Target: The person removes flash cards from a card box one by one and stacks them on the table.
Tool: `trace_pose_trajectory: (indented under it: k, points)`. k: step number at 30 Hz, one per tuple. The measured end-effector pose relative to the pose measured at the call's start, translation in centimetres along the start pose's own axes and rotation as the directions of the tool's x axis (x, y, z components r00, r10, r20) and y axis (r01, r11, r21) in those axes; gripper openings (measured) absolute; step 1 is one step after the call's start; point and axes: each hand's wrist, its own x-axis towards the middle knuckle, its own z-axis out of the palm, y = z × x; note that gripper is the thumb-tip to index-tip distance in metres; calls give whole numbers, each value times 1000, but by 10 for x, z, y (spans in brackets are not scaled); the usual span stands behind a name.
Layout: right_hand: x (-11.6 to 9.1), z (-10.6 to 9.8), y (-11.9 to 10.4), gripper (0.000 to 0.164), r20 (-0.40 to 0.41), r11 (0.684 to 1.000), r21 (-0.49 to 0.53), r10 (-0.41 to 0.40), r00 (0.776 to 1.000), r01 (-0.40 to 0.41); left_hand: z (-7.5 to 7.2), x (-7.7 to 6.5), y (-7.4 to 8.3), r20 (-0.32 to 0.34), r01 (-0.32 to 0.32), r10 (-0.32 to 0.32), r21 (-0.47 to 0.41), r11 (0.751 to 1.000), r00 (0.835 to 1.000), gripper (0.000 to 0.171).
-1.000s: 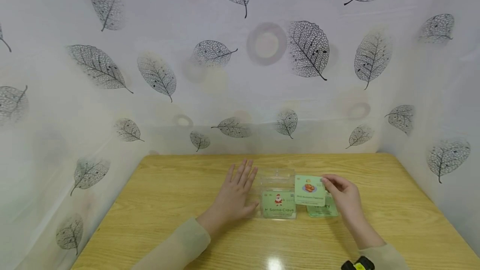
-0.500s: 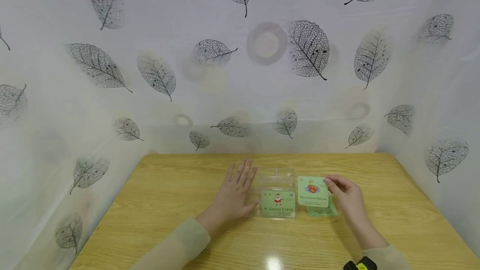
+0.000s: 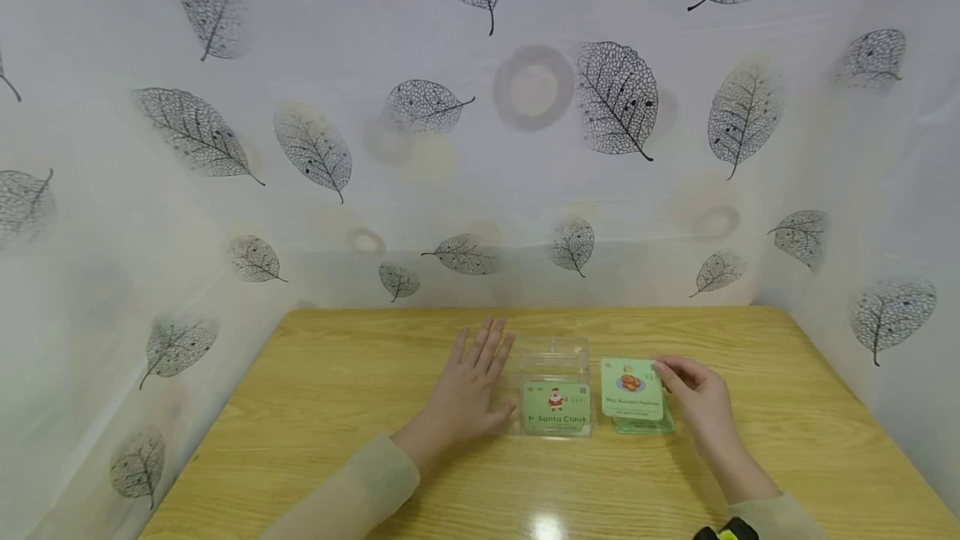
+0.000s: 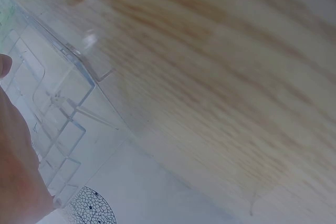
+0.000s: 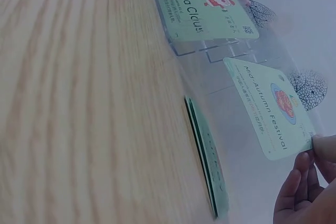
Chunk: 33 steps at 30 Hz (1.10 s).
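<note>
With thumb and fingers my right hand [image 3: 697, 394] pinches a green "Mid-Autumn Festival" card [image 3: 632, 390] by its upper right corner. The right wrist view shows this card [image 5: 270, 111] tilted above the table. Below it lies a small stack of green cards [image 3: 645, 425], the top one reading "Turkey" [image 5: 212, 166] and partly covered in the head view. A clear plastic box [image 3: 555, 357] holds a green "Santa Claus" card [image 3: 557, 408] at its front. My left hand [image 3: 471, 390] has its fingers straight along the box's left side; the left wrist view catches only part of that hand [image 4: 18, 166].
All this is on a light wooden table [image 3: 330, 407]. Behind and at both sides hangs a pale curtain with leaf prints [image 3: 450, 182]. A black and yellow band [image 3: 727, 530] sits at my right wrist.
My right hand has moved the Mid-Autumn Festival card a little right and down, away from the box and further over the card stack. The left hand has stayed in place.
</note>
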Motion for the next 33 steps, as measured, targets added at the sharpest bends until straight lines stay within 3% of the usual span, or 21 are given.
trace_pose_trajectory:
  k: [15,22,33]
  points:
    - [1,-6,14,32,-24,1000,-25,15,1000,-16,-1,-1,0,-2,1,-1,-6,1000,1000,101]
    - [4,-7,17,40,-14,999,-17,43,999,-43,-2,-1,0,-5,2,-2,-21,1000,1000,102]
    - [6,-10,21,37,-21,996,-45,75,997,-76,0,0,0,-20,1,-1,-20,1000,1000,103]
